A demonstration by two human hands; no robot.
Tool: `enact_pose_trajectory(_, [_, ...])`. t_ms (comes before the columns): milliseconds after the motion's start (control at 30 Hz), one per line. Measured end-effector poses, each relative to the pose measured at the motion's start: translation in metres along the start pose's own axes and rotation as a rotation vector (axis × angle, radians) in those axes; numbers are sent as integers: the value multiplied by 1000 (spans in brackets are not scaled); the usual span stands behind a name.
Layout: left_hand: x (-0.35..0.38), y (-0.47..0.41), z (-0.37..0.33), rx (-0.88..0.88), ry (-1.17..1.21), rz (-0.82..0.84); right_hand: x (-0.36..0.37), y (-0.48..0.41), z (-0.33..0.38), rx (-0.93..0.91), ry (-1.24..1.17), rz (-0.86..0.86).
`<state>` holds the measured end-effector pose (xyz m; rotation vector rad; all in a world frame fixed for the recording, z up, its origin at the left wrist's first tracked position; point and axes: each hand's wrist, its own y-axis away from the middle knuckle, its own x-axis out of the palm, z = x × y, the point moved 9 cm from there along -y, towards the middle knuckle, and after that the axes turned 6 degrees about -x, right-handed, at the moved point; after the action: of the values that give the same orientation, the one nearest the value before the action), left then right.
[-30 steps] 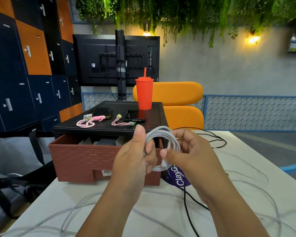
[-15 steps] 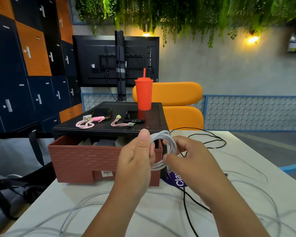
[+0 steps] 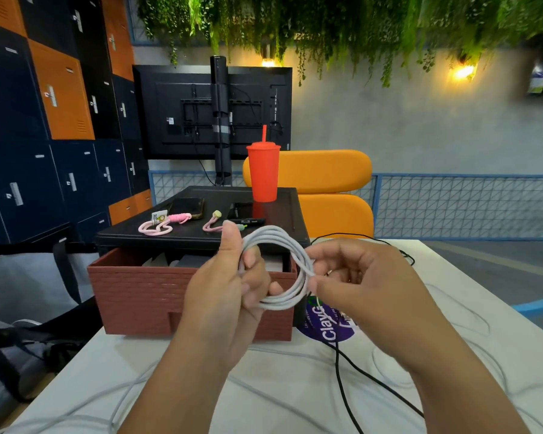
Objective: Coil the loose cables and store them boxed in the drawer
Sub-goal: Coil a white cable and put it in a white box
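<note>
The white round cable coil [image 3: 301, 264] is up in mid-air, just in front of the open brick-red plastic drawer [image 3: 138, 296], with several loops gathered. The left hand [image 3: 226, 296] grips the coil's left side, thumb up. The right hand [image 3: 367, 292] pinches its right side between thumb and forefinger. This looks like coiling, nearly done for this cable. Next comes securing the tail, then boxing. A thin black cable [image 3: 336, 368] sprawls uncoiled on the white worktop [image 3: 483, 355].
</note>
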<state>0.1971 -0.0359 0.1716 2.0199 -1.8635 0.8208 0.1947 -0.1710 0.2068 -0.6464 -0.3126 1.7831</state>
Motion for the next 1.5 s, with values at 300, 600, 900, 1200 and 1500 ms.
enact_pose_trajectory(300, [14,-1,17,-183,229,95,9,3,-24,203,-248,74])
enact_pose_trajectory(600, [1,-1,13,-73,-461,-55,-30,0,-47,262,-122,-155])
enact_pose_trajectory(900, [14,-1,40,-85,-733,62,-66,27,-60,327,-79,-324])
enact_pose_trajectory(1200, [31,25,120,-180,-855,149,-92,100,-109,426,190,-441])
enact_pose_trajectory(1500, [27,60,158,-115,-1050,32,-99,149,-129,502,382,-400])
